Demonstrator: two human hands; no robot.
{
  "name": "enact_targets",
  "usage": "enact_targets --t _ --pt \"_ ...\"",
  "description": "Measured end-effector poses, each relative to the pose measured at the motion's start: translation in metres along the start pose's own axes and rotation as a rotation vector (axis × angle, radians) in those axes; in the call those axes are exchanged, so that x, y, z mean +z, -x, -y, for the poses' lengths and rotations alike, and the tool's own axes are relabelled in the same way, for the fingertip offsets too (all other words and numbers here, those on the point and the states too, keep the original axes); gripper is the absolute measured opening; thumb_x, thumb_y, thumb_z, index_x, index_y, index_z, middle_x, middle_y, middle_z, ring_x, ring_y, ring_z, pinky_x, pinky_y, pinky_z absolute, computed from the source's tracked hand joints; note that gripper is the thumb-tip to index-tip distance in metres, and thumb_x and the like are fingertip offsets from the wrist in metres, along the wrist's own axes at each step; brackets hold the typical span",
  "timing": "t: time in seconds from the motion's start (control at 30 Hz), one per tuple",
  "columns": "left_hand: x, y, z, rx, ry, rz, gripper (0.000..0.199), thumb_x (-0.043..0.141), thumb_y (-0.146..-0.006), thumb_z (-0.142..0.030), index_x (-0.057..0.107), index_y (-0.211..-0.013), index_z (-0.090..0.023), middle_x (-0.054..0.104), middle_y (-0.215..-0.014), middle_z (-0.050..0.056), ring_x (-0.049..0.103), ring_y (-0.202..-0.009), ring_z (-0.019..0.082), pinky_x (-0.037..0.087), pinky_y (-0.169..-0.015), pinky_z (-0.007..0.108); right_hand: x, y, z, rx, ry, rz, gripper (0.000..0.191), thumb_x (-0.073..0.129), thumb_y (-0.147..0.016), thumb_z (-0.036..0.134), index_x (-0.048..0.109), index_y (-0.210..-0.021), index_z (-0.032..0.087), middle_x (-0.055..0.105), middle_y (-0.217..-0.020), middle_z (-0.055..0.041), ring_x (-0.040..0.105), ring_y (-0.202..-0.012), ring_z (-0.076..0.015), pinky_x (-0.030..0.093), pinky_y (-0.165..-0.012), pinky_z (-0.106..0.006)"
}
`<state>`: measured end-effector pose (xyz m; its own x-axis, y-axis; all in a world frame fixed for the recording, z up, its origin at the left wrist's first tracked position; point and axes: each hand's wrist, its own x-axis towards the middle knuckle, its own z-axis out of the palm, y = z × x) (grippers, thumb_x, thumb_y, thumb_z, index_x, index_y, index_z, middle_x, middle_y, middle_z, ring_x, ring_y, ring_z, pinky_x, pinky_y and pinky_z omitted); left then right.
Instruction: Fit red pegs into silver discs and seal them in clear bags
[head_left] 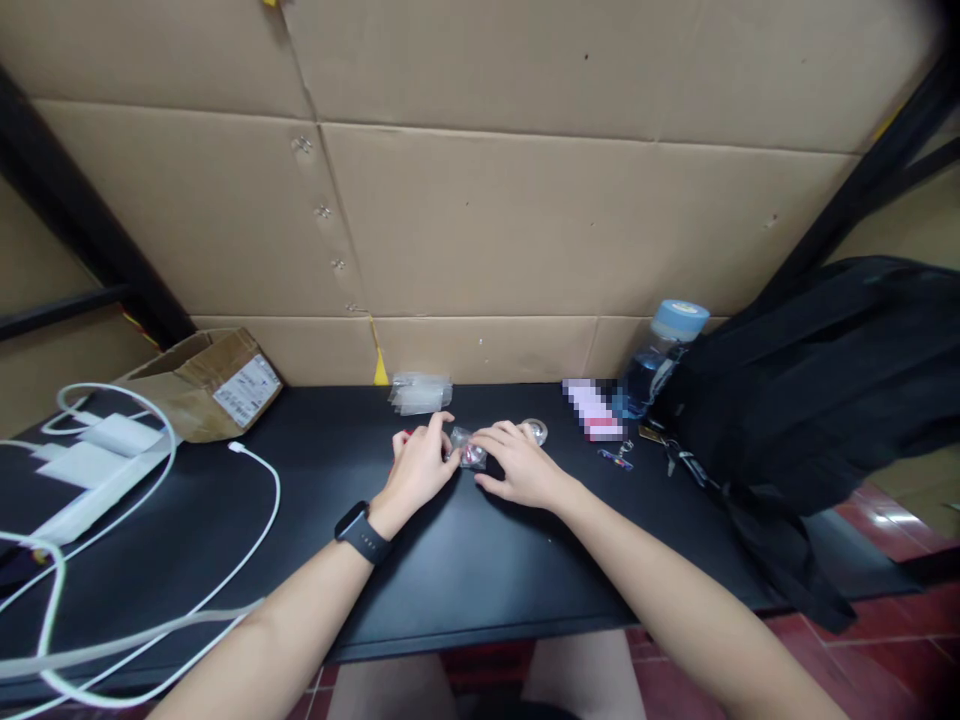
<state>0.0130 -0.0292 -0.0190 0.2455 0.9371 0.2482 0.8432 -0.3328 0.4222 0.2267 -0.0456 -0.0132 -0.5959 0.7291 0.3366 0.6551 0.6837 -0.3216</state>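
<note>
A small clear plastic bag (472, 456) with something red and silvery inside lies on the black table between my hands. My left hand (421, 465), with a black watch on its wrist, has its thumb and bent fingers closed at the bag's left edge. Something red (405, 436) shows partly beneath that hand. My right hand (523, 468) rests its outstretched fingertips on the bag's right side, the thumb spread away from it. Just behind the right hand is a clear ring like a tape roll (535, 432), partly covered. Flat clear plastic bags (420, 394) are stacked farther back.
On the left stand an open cardboard box (217, 385) and a white power strip (97, 490) with looping white cables (274, 500). At right are a blue-capped bottle (660, 360), a keychain (616, 459) and a black backpack (817, 370). A cardboard wall (480, 220) closes the back.
</note>
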Motion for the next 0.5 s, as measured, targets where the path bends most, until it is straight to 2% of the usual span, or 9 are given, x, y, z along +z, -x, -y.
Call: enact_targets --t 0.07,0.13,0.23,0.33,0.43,0.5 --pt "-0.001 0.000 0.003 0.045 -0.039 -0.045 0.039 0.058 -0.092 -0.029 0.052 -0.131 -0.026 0.069 -0.124 0.009 0.060 -0.119 0.028 0.033 -0.097 0.045 0.006 -0.002 -0.004 0.055 0.017 0.043 0.044 0.070 -0.091 0.038 0.060 -0.130 0.021 0.066 -0.133 -0.0128 0.051 -0.124 -0.0303 0.036 -0.100 -0.048" --pt "-0.002 0.000 0.007 0.119 -0.059 -0.031 0.032 0.051 -0.097 -0.028 0.058 -0.128 -0.029 0.061 -0.137 0.009 0.053 -0.129 0.029 0.032 -0.100 0.046 0.009 -0.004 -0.008 0.098 0.016 0.065 0.035 0.066 -0.095 0.035 0.062 -0.126 0.021 0.068 -0.128 -0.0120 0.053 -0.122 -0.0288 0.034 -0.100 -0.049" --pt "-0.005 0.001 0.013 0.217 -0.075 0.070 0.030 0.044 -0.103 -0.038 0.067 -0.122 -0.034 0.058 -0.142 0.006 0.042 -0.139 0.032 0.029 -0.105 0.053 0.010 -0.006 -0.013 0.141 -0.015 0.056 0.024 0.056 -0.101 0.030 0.065 -0.121 0.021 0.071 -0.120 -0.0105 0.056 -0.118 -0.0259 0.033 -0.101 -0.048" --pt "-0.006 0.002 0.017 0.244 -0.104 0.100 0.029 0.057 -0.096 -0.047 0.070 -0.119 -0.035 0.055 -0.147 0.005 0.033 -0.144 0.037 0.028 -0.107 0.058 0.009 -0.005 -0.017 0.160 -0.099 0.028 0.024 0.051 -0.104 0.030 0.068 -0.117 0.021 0.069 -0.123 -0.0096 0.056 -0.116 -0.0235 0.035 -0.101 -0.045" --pt "-0.004 0.001 0.018 0.208 -0.121 0.062 0.022 0.056 -0.096 -0.039 0.074 -0.103 -0.030 0.057 -0.144 0.006 0.035 -0.141 0.036 0.031 -0.106 0.057 0.008 -0.003 -0.018 0.200 -0.111 0.004 0.028 0.047 -0.106 0.029 0.073 -0.107 0.021 0.065 -0.130 -0.0086 0.054 -0.115 -0.0230 0.036 -0.099 -0.043" --pt "-0.002 0.000 0.017 0.156 -0.106 0.062 0.027 0.051 -0.099 -0.038 0.075 -0.093 -0.027 0.061 -0.138 0.006 0.039 -0.137 0.035 0.033 -0.103 0.057 0.008 -0.002 -0.018 0.231 -0.034 -0.010 0.031 0.048 -0.105 0.032 0.075 -0.097 0.021 0.064 -0.127 -0.0084 0.052 -0.115 -0.0245 0.037 -0.097 -0.044"
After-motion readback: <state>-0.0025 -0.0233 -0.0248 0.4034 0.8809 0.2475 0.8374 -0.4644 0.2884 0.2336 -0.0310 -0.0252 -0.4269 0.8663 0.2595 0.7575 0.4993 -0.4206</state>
